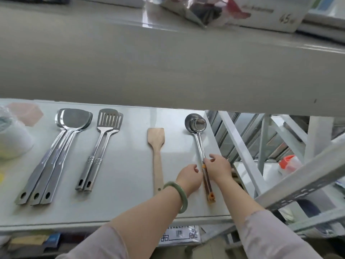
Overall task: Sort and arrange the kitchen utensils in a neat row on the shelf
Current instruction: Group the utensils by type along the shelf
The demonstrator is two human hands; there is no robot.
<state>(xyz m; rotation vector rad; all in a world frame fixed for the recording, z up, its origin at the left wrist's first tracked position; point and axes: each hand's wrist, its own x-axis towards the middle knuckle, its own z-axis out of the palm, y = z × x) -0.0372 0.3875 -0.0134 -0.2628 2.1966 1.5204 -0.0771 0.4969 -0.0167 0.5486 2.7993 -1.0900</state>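
A steel ladle (198, 131) with a brown and orange handle lies at the right end of the white shelf (127, 165), bowl pointing away. My right hand (219, 168) pinches its shaft where steel meets handle. My left hand (190, 177), with a green bangle on the wrist, rests against the handle's left side, fingers curled. Left of them lies a wooden spatula (157, 157). Further left are two stacked slotted steel turners (100, 148), then three stacked solid steel turners (56, 156).
An upper shelf board (168, 68) overhangs the back of the shelf. A wrapped white bundle (13, 139) and a pink hexagonal item (26, 113) sit at the far left. White metal frame struts (242, 152) and a bottle with an orange cap (289, 164) stand to the right.
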